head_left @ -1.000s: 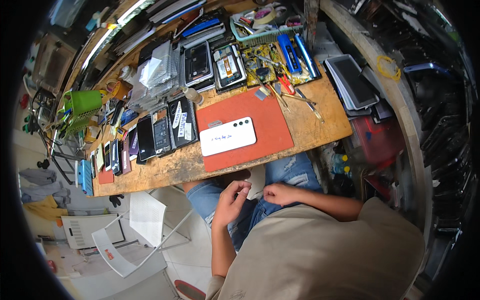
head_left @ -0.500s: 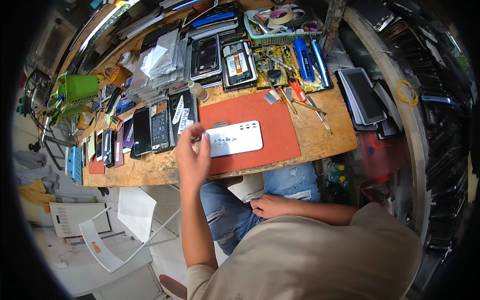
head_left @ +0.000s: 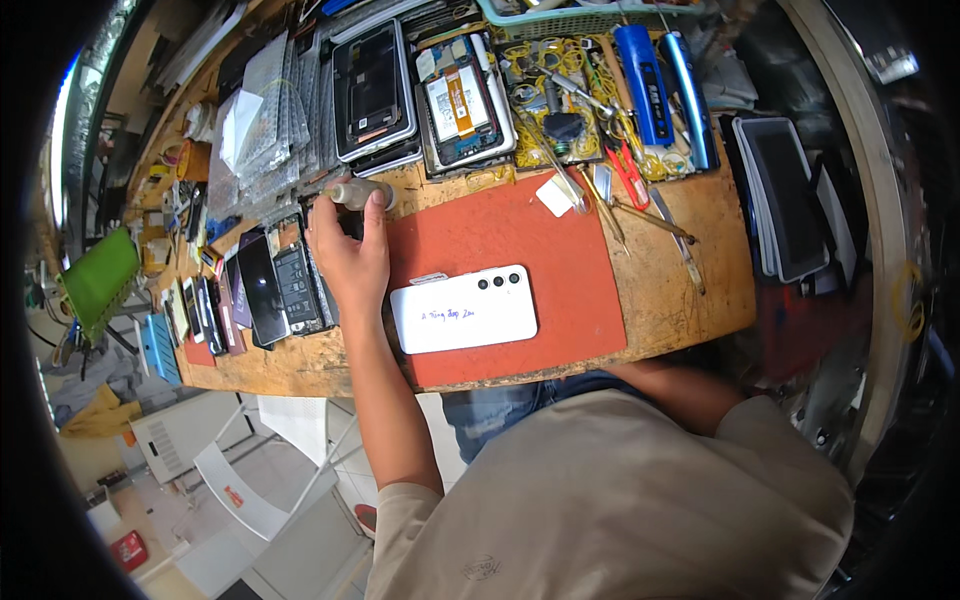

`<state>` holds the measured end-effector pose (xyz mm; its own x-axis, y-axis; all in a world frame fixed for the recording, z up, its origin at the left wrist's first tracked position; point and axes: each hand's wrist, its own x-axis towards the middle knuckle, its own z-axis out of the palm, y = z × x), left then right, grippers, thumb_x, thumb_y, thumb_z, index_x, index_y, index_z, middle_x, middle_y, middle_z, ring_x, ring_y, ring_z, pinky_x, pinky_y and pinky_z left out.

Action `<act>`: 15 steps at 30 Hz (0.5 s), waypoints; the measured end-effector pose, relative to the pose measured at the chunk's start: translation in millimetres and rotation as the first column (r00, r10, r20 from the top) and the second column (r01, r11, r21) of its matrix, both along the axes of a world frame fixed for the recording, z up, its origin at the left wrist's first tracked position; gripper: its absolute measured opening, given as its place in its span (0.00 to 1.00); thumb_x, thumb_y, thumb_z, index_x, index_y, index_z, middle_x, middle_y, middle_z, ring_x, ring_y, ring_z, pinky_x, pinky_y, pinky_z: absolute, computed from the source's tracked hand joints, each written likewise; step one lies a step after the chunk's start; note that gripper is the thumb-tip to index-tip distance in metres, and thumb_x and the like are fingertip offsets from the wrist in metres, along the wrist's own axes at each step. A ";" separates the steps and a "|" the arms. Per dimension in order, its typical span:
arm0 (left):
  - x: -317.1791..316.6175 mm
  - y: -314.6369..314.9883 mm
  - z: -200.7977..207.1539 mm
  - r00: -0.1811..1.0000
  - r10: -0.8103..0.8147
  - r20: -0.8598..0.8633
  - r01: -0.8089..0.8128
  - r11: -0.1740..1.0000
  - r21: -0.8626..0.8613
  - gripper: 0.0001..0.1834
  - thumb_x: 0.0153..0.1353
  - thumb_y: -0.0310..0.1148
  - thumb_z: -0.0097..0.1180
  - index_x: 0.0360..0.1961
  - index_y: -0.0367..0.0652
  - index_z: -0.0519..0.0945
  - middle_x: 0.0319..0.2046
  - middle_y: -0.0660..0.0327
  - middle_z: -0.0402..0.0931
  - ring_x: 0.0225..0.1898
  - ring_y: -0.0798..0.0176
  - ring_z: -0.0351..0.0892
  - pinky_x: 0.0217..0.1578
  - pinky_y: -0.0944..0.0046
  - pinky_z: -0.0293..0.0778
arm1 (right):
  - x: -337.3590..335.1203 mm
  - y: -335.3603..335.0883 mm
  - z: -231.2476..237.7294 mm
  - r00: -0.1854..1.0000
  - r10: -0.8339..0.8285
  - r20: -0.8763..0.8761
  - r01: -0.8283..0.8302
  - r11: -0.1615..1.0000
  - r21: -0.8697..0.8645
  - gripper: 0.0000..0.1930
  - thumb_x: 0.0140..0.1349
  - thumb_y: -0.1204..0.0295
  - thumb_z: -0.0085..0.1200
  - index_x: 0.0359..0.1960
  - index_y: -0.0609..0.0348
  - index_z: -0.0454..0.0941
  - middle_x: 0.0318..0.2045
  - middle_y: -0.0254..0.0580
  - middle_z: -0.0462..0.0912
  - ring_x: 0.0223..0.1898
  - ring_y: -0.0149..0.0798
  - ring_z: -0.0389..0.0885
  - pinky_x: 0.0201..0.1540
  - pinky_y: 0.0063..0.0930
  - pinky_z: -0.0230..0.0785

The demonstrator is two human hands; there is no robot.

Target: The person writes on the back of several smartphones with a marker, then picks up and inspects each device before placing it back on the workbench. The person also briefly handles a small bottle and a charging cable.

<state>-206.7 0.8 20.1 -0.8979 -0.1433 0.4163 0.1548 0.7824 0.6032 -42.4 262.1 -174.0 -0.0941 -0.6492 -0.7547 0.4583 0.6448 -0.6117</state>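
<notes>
My left hand (head_left: 346,250) is closed around a small translucent bottle (head_left: 358,193), thumb on one side and fingers on the other. The bottle leans over sideways, its cap end to the left. In front of the hand, a white phone (head_left: 465,312) lies back up on a red mat (head_left: 560,250), with camera lenses at its right end and handwriting on its back. A small flat metallic piece (head_left: 428,280) rests by the phone's upper edge. Of my right arm, only the forearm (head_left: 680,392) shows; the hand is hidden beyond the table edge.
Opened phones (head_left: 292,285) stand left of my hand. Behind the mat are opened tablets (head_left: 462,105), bubble-wrap sleeves (head_left: 270,130) and a tray of tangled yellow wire (head_left: 550,90). Tweezers (head_left: 605,215) and red-handled pliers (head_left: 628,178) lie on the right. A white folding chair (head_left: 250,490) stands lower left.
My left hand has moved from the phone's left end up to the bottle and taken hold of it, tipping it. My right hand has gone out of sight. The view has shifted closer to the table.
</notes>
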 end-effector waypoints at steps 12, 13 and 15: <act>9.0 5.8 13.8 0.994 0.012 -0.105 -0.010 1.000 0.014 0.16 0.62 0.35 0.72 0.44 0.35 0.82 0.39 0.57 0.82 0.40 0.61 0.79 0.44 0.61 0.75 | 20.2 42.3 84.5 0.756 -0.043 -0.653 0.081 0.996 0.029 0.27 0.77 0.51 0.48 0.66 0.58 0.73 0.61 0.53 0.80 0.62 0.46 0.79 0.64 0.42 0.71; 10.3 7.1 15.7 0.993 -0.008 -0.122 0.014 0.999 0.047 0.16 0.61 0.34 0.72 0.44 0.36 0.82 0.39 0.56 0.82 0.41 0.57 0.80 0.44 0.59 0.76 | 23.6 41.0 99.3 0.829 -0.116 -0.547 0.108 0.993 -0.046 0.28 0.77 0.50 0.47 0.67 0.58 0.72 0.62 0.54 0.79 0.63 0.46 0.78 0.64 0.42 0.71; 13.2 8.7 19.2 0.984 -0.059 -0.167 0.070 0.996 0.061 0.16 0.60 0.31 0.70 0.45 0.36 0.81 0.40 0.55 0.82 0.40 0.57 0.80 0.44 0.60 0.76 | 26.4 41.4 135.0 0.957 -0.268 -0.110 0.207 0.899 -0.387 0.34 0.76 0.47 0.48 0.71 0.63 0.67 0.73 0.57 0.66 0.73 0.47 0.66 0.73 0.42 0.60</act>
<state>-193.5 9.5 39.3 -0.8257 -0.1201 0.5512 0.3052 0.7266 0.6156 -16.1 303.6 -39.0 -0.3776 -0.8202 -0.4297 0.4484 0.2440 -0.8598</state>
